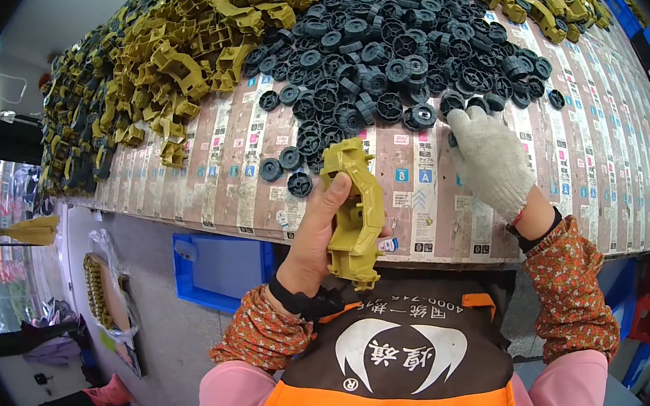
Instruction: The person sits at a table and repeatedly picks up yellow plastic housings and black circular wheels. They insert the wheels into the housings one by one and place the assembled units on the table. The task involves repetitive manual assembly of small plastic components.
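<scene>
My bare left hand (320, 222) is wrapped round an olive-yellow plastic toy car body (358, 222), held upright over the table's front edge with its hollow side partly showing. My right hand (492, 161), in a pale knitted glove, reaches to the near right rim of a heap of black toy wheels (397, 40). Its fingers are bent down among the wheels, and a bit of dark wheel (452, 139) shows at the glove's left side. The glove hides most of what the fingertips grip. A few loose wheels (271, 170) lie just left of the car body.
Olive-yellow car bodies (189, 62) are piled left of the wheels, with bodies bearing wheels (85, 114) at the far left and more bodies (551, 9) at the back right. Printed sheeting covers the table (581, 174). A blue bin (211, 270) sits below its front edge.
</scene>
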